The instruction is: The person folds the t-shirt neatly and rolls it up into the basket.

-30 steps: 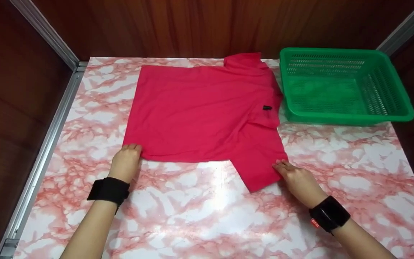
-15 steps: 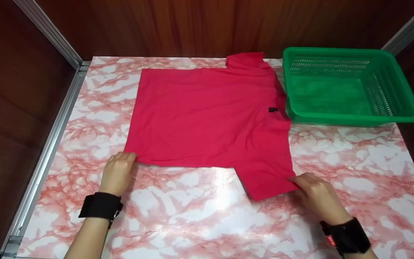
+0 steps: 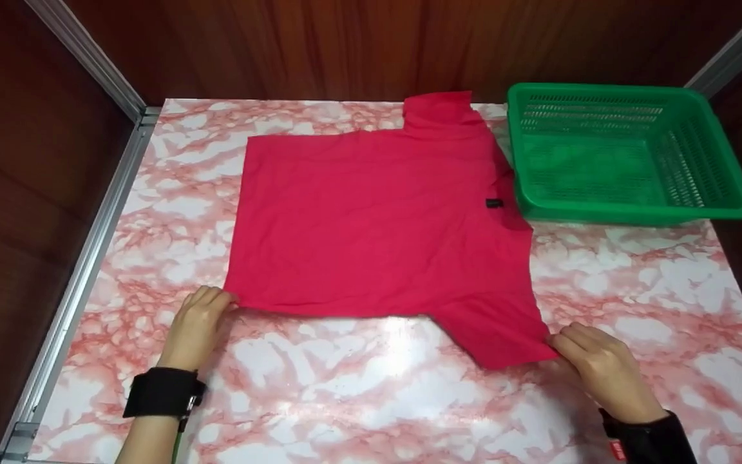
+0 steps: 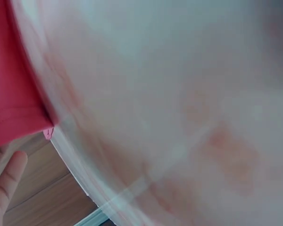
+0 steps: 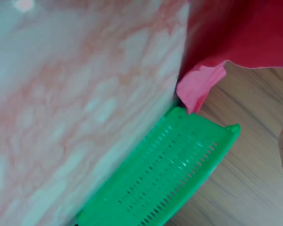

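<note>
**Shirt pulled nearer across the marble counter**

Both hands are now lower in the head view than one second ago, and the red shirt (image 3: pixel 377 219) has come with them toward the person. The left hand (image 3: pixel 196 325) has slid down and a little to the left; the right hand (image 3: pixel 603 370) has gone down and to the right, so the near sleeve (image 3: pixel 500 332) now lies more stretched out toward the right than before. The far hem of the shirt has also left the back edge of the counter (image 3: pixel 358 399), and more marble shows behind it.

The left hand holds the near left corner of the shirt, with its fingers (image 3: pixel 213 298) curled together on the cloth edge. The right hand pinches the tip of the near sleeve, its fingers (image 3: pixel 570 338) bent and closed on the fabric. The shirt lies flat on the pink and white marble counter, spread in the middle, with its collar (image 3: pixel 438 106) at the far side and a small black tag (image 3: pixel 494 203) near the right edge.

The green basket (image 3: pixel 628 216) stands on the far right of the counter, just beside the shirt, in the same place as earlier. The left wrist view is blurred and shows only red cloth (image 4: pixel 12 94) next to a fingertip.
</note>
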A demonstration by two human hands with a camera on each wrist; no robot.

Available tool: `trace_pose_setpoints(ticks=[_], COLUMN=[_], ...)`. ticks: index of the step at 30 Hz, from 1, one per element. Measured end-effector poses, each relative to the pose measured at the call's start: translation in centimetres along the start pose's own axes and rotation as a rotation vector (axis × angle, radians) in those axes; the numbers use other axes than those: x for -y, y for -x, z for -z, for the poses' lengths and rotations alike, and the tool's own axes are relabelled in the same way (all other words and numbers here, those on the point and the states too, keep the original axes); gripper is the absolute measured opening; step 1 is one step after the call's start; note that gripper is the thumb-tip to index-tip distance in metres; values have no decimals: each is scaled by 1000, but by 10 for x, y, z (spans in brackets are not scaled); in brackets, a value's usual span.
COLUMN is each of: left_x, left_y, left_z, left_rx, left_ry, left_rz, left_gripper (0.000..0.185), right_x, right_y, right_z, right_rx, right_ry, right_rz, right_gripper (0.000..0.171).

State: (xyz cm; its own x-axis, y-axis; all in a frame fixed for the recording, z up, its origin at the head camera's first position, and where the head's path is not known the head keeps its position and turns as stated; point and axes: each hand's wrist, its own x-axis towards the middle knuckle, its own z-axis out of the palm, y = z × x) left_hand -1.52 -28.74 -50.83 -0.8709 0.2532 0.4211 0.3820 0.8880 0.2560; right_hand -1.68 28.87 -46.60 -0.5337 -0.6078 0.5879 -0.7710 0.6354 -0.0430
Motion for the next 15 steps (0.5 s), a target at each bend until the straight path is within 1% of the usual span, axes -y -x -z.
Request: trace_pose_setpoints(ticks=[4,7,8,11,15], left_x=[-3,-4,-4,-2,1], left_y=[1,-4,-7,-18,-37], left_z=[5,9,9,9,8], left_rx=[-34,-58,-64,-68,-40], left_ry=[14,17,16,23,42], left_rz=[-33,-48,-52,-42,-3], left_gripper=[15,11,9,13,16], right_x=[2,0,-2,-11,-26], right_y=[-5,-12,-17,-33,-62], right_z=[12,19,22,24,19], right_rx=[11,44,56,71,76], right_ry=[25,39,48,61,112], right_rz=[7,-12,-11,-7,10], right_gripper=[38,41,41,44,46])
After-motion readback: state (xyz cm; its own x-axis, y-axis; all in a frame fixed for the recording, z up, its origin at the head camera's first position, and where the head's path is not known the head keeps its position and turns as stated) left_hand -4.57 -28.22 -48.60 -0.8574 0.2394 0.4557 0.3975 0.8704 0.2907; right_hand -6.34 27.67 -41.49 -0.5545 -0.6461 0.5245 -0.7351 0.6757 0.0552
